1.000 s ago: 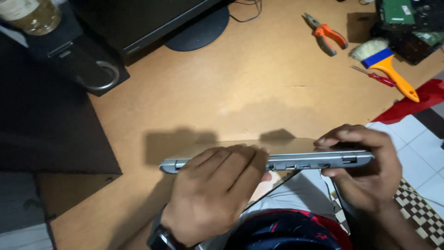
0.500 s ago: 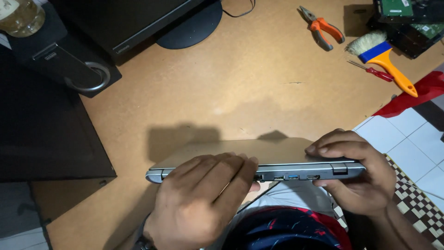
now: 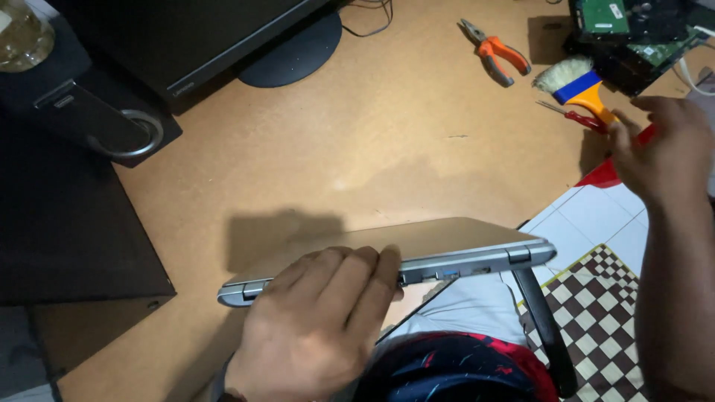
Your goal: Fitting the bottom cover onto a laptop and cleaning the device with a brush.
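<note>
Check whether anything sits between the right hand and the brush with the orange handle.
Nothing visible does. The right hand hovers at the handle end of the brush, with the red-handled tool lying just beside it. The left hand grips the closed laptop.

The left hand (image 3: 316, 327) covers the near edge of the closed grey laptop (image 3: 417, 242), so the ports under its fingers cannot be seen, and its wrist runs off the bottom edge at six o'clock. The right hand (image 3: 663, 152), at three o'clock, is blurred; whether its fingers touch anything cannot be told. It hides the handle end of the paintbrush (image 3: 581, 85) and most of the red-handled tool (image 3: 573, 115). The monitor (image 3: 179, 37) is cut off at twelve o'clock, the circuit boards (image 3: 633, 26) at one o'clock, and the glass jar (image 3: 22, 33) at ten o'clock.
</note>
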